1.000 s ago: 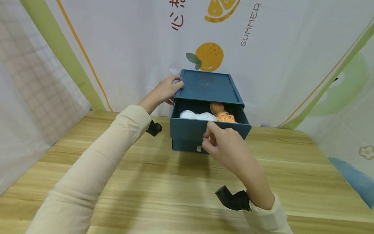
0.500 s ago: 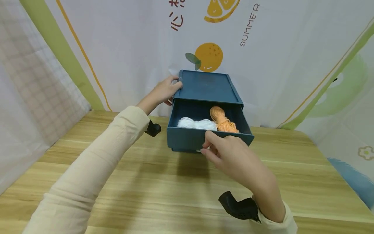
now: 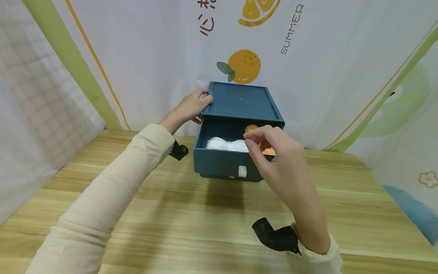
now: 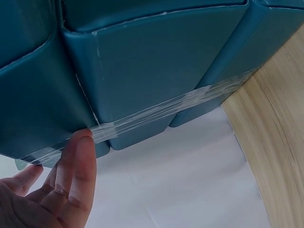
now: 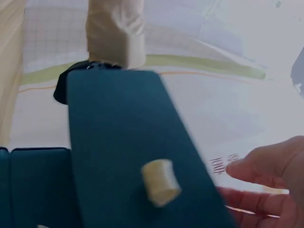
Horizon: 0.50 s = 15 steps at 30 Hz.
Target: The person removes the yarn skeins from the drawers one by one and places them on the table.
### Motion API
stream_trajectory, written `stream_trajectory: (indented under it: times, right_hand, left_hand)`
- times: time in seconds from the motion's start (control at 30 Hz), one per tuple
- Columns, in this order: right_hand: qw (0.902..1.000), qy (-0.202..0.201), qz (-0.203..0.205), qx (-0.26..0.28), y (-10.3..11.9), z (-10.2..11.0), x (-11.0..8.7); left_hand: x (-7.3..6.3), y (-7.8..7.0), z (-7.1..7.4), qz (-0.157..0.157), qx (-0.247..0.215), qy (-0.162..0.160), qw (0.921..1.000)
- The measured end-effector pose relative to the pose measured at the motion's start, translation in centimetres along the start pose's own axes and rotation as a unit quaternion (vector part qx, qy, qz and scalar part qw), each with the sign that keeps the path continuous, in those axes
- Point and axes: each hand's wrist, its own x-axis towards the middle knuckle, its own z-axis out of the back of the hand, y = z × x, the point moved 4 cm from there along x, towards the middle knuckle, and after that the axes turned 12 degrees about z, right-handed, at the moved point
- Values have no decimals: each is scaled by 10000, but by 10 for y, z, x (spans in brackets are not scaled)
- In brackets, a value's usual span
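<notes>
A dark blue drawer box [image 3: 243, 99] stands at the back of the table, its drawer [image 3: 217, 160] pulled out. A pale loop tab [image 3: 242, 171] sticks out from the drawer front. Inside lie a white yarn skein [image 3: 224, 144] and an orange yarn skein [image 3: 251, 128], the latter partly hidden behind my right hand [image 3: 285, 156]. That hand hovers at the drawer's front rim, thumb and forefinger apart with nothing between them. My left hand [image 3: 191, 106] rests against the box's left side; in the left wrist view its fingers [image 4: 81, 166] press, nearly straight, near a strip of clear tape [image 4: 166, 108].
Wood-grain table [image 3: 191, 224] extends in front of the box. Behind it hangs a white curtain [image 3: 154, 57] printed with oranges and lettering. A black wrist mount [image 3: 275, 236] juts from the right sleeve, and another wrist mount [image 3: 179, 150] from the left one.
The drawer has slid farther out toward me, showing more of the yarn. My right hand has let go of the tab and risen over the rim. The left hand stays on the box.
</notes>
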Motion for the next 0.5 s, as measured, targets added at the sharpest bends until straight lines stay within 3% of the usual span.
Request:
stream_trajectory:
  times: [0.07, 0.17, 0.27, 0.4, 0.5]
  right_hand:
    - [9997, -228, -106, -20, -5, -5, 5]
    - [9986, 43, -519, -61, -13, -15, 9]
    - [9916, 812, -904, -437, -18, -23, 10]
    - [9728, 1814, -1113, -915, -19, -29, 10]
    - [9601, 2322, -1321, -831, -20, -32, 12]
  left_hand:
    - [1, 1, 0, 12, 1, 21, 10000]
    - [2, 2, -1, 29, -13, 47, 10000]
    - [2, 2, -1, 50, -24, 72, 10000]
    - [2, 1, 0, 21, -11, 66, 10000]
    - [2, 1, 0, 9, 45, 101, 9999]
